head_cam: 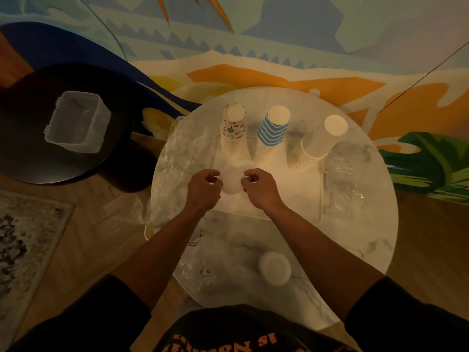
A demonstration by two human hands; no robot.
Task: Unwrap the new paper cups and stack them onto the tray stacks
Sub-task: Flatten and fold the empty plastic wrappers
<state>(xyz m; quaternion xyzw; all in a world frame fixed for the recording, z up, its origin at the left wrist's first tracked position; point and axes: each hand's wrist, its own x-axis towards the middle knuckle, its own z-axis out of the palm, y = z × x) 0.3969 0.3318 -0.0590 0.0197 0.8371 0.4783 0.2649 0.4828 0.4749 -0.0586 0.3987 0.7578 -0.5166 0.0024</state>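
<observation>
A white tray (299,199) on the round marble table holds three upside-down cup stacks: a patterned stack (234,130), a blue-striped stack (272,133) and a plain white stack (314,146). Just in front of them stands a pale sleeve of white cups (232,185), seen end-on and blurred. My left hand (203,189) and my right hand (261,189) sit on either side of its top. Their curled fingertips pinch the thin clear wrapper there. Another short white cup stack (275,268) stands on the table nearer to me.
Crumpled clear wrappers lie on the table's left (177,163), on its right (347,181) and at its near left (198,273). To the left, a black round side table (30,153) carries an open clear plastic box (76,121). A painted wall runs behind.
</observation>
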